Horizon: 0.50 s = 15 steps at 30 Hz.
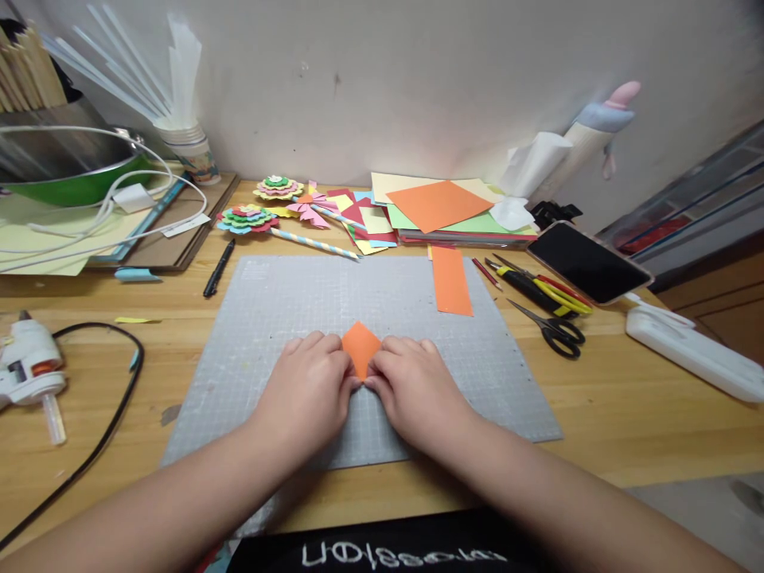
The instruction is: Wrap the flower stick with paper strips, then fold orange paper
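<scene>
A small orange paper square (360,348) stands cornerwise on the grey cutting mat (286,298), one corner pointing away from me. My left hand (313,374) pinches it near its closest corner from the left, thumb and forefinger together. From the right, my right hand (415,382) pinches the same corner, so the fingertips of both hands nearly meet there. The paper's side edges are partly hidden behind my fingers. Farther back on the mat lies an orange paper strip (452,280).
At left are a glue gun (33,362) with its black cord and a black pen (219,269). Paper flowers (247,219) and stacked coloured paper (442,204) line the wall. To the right lie scissors (552,330), pliers (537,286), a phone (590,261) and a white stapler-like device (692,350).
</scene>
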Each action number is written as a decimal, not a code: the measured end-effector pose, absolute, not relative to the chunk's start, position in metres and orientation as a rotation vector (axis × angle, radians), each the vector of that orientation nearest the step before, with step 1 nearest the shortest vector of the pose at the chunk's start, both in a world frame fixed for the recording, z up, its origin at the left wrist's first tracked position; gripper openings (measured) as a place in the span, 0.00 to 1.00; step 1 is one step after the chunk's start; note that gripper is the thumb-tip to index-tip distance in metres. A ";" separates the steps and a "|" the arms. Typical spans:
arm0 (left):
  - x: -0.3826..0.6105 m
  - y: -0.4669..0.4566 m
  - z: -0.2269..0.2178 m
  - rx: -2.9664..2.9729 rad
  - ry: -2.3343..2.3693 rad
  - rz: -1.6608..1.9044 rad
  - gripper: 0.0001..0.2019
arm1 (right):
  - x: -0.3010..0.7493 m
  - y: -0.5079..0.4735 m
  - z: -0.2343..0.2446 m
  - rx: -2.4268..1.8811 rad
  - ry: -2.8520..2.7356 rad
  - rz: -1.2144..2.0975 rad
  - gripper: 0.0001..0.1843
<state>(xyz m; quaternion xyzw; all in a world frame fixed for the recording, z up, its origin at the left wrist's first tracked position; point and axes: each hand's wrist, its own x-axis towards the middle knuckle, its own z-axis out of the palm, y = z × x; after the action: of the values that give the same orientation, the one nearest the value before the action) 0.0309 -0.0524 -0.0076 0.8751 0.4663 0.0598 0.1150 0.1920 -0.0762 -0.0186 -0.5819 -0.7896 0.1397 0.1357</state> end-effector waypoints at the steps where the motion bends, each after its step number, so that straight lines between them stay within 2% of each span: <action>1: 0.032 -0.051 -0.007 2.563 1.368 0.152 0.07 | 0.191 -0.074 -0.017 -1.717 -2.308 0.402 0.06; 15: 0.032 -0.046 -0.007 2.444 1.357 0.188 0.06 | 0.232 -0.101 -0.033 -1.585 -2.097 0.398 0.06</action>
<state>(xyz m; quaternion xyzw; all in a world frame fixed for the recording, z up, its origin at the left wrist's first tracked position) 0.0321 -0.0462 -0.0075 0.8598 0.4772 0.0663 0.1692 0.2317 -0.1012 -0.0331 -0.5787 -0.7660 0.1454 0.2391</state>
